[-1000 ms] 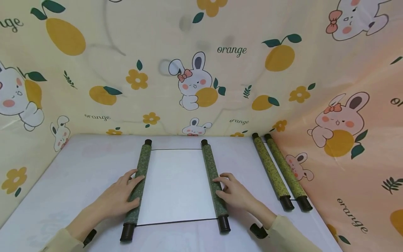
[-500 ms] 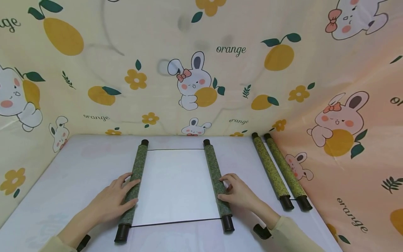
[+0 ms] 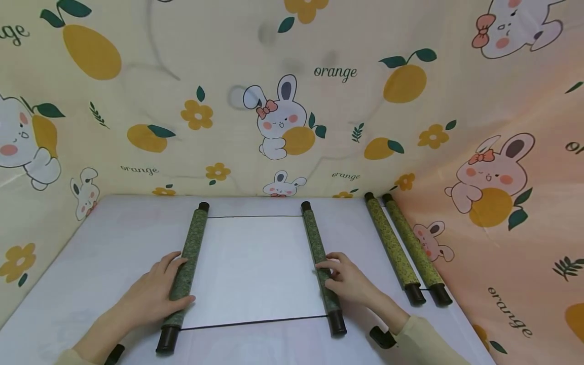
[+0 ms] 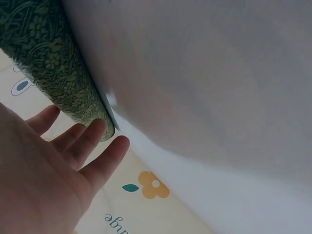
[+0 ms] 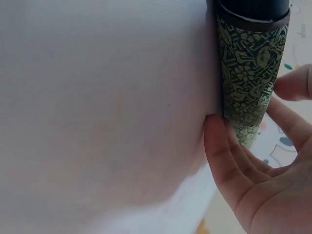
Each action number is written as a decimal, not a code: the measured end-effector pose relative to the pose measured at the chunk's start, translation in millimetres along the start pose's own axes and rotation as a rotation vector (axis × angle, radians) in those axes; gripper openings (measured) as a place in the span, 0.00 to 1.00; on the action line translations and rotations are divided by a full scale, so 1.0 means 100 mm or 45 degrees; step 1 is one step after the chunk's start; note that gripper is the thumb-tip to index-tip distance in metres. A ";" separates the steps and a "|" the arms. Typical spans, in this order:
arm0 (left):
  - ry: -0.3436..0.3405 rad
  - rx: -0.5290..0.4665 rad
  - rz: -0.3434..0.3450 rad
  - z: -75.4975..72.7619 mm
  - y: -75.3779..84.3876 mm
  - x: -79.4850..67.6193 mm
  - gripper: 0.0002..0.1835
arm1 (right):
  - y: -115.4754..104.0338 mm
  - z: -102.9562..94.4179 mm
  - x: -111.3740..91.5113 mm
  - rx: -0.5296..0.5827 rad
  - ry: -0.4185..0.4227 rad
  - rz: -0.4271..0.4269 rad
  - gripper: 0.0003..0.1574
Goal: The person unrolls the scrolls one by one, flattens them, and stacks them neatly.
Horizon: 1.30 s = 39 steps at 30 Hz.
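Observation:
A scroll lies partly unrolled on the white table, its blank white sheet [image 3: 251,274] stretched between two green brocade rolls with black end knobs. My left hand [image 3: 150,294] rests over the left roll [image 3: 196,233]; in the left wrist view its fingers [image 4: 106,155] extend loosely along the brocade. The right roll [image 3: 312,228] is held by my right hand [image 3: 350,281]. In the right wrist view, this roll [image 5: 248,73] passes between the fingers and thumb, with its black knob at the top edge.
To the right, a second scroll [image 3: 393,243] with yellow-green brocade lies with its two rolls close together. A cloth backdrop [image 3: 219,91] printed with rabbits and oranges rises behind the table [image 3: 96,253]. A black device [image 3: 382,337] shows beneath the right wrist.
The two rolls have moved apart, the left one to the left and the right one to the right, with a hand on each. More of the white sheet now shows between them.

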<state>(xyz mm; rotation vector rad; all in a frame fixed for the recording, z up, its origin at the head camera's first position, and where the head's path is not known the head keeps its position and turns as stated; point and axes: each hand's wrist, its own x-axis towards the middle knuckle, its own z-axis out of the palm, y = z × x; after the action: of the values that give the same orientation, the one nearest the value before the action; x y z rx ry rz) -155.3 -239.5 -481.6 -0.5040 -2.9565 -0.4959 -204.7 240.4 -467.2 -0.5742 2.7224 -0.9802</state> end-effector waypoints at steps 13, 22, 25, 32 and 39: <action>-0.001 -0.030 -0.012 -0.08 -0.07 -0.08 0.41 | 0.01 -0.05 -0.07 -0.051 0.106 0.048 0.30; -0.003 -0.042 0.031 -0.09 -0.13 -0.12 0.39 | 0.10 -0.08 -0.12 -0.045 0.127 0.053 0.27; -0.014 -0.060 0.035 -0.09 -0.16 -0.13 0.36 | 0.13 -0.10 -0.14 -0.059 0.112 0.068 0.28; -0.038 -0.038 0.019 -0.10 -0.22 -0.18 0.32 | 0.17 -0.14 -0.18 -0.042 0.091 0.140 0.24; -0.047 0.012 -0.055 -0.13 -0.24 -0.18 0.45 | 0.22 -0.16 -0.22 -0.072 0.116 0.101 0.23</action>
<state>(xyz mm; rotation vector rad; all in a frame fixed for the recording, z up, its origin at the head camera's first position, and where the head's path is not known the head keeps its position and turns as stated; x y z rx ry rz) -145.6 -271.2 -479.6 -0.4538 -3.0092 -0.4820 -195.4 273.9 -468.2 -0.4368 2.8372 -0.9344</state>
